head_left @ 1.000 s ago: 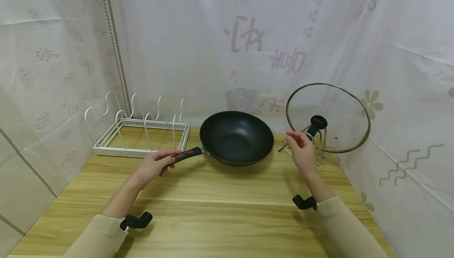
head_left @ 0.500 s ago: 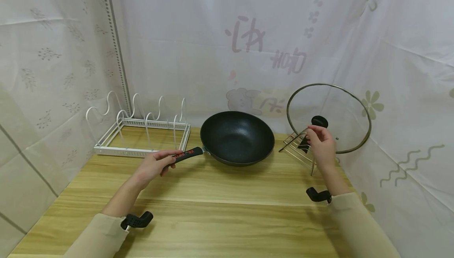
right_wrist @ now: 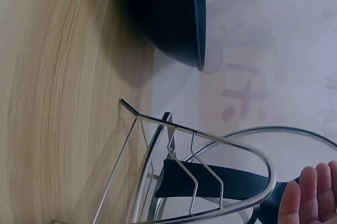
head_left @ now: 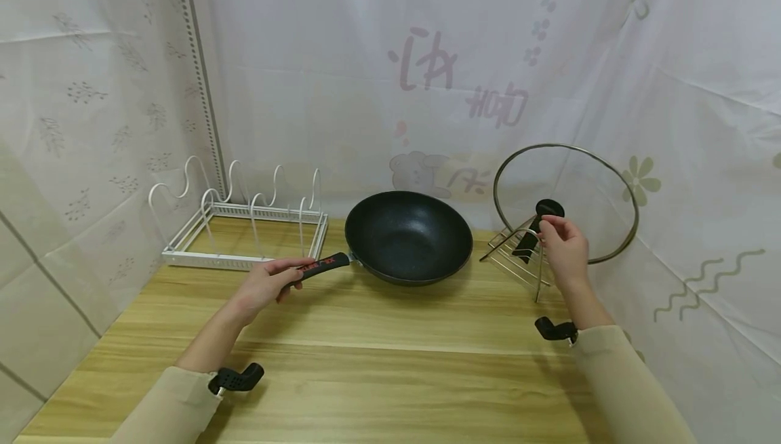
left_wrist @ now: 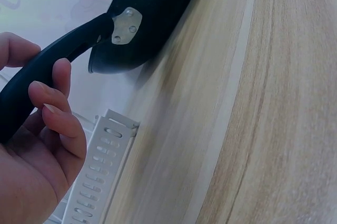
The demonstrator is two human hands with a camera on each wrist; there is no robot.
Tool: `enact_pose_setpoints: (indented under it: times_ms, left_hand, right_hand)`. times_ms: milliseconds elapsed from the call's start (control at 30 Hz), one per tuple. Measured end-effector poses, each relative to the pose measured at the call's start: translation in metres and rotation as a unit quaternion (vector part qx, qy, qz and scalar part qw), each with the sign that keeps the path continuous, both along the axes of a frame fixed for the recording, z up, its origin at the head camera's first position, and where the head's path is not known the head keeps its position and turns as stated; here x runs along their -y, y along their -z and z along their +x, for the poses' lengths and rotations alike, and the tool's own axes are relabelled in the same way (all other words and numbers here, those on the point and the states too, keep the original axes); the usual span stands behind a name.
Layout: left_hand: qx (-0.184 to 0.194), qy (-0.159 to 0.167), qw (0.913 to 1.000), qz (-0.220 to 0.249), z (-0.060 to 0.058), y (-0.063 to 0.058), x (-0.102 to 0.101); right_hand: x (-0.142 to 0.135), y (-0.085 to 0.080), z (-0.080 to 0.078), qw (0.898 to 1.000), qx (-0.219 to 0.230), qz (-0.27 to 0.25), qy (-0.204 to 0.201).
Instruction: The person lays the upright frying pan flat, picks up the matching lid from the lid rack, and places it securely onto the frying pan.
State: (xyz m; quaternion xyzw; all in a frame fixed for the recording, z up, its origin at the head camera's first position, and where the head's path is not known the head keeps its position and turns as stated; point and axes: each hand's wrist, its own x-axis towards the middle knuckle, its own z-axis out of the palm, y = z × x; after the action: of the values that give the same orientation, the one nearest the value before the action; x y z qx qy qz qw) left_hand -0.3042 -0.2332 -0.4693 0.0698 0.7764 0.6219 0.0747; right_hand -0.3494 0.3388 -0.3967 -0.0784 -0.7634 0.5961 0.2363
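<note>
A black wok (head_left: 407,239) stands at the middle of the table. My left hand (head_left: 262,289) holds its black handle (head_left: 323,266); in the left wrist view the fingers (left_wrist: 55,98) curl round that handle (left_wrist: 79,37). A round glass lid (head_left: 628,227) with a metal rim leans upright in a wire lid stand (head_left: 538,274) at the right. Close by the lid's black handle (head_left: 526,244) is my right hand (head_left: 567,251). In the right wrist view its fingers (right_wrist: 309,192) look fairly straight, in front of the handle's end; contact is hard to make out.
A white wire pan rack (head_left: 210,259) with several curved dividers stands at the back left of the wooden table (head_left: 390,376). Patterned curtains (head_left: 342,78) hang behind and at both sides.
My right hand has moved right, past the wire lid stand, to the lid's handle. The left hand, wok and lid stay in place.
</note>
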Motion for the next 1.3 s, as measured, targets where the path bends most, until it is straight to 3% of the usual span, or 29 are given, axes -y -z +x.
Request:
enact_pose_setpoints:
  times_ms: [567,967,1300]
  left_hand:
    - [0.006,-0.001,1.0000,-0.005,0.002,-0.002,0.000]
    - [0.008,-0.002,1.0000,-0.004,-0.001,0.000,0.000]
    - [0.003,-0.004,1.0000,-0.003,-0.001,-0.001,0.001]
  right_hand:
    - [-0.014,0.012,-0.004,0.999,0.041,0.003,0.022]
    - [-0.020,0.016,-0.005,0.999,0.043,0.002,0.032]
    - [-0.028,0.029,-0.012,0.995,0.091,0.030,0.026]
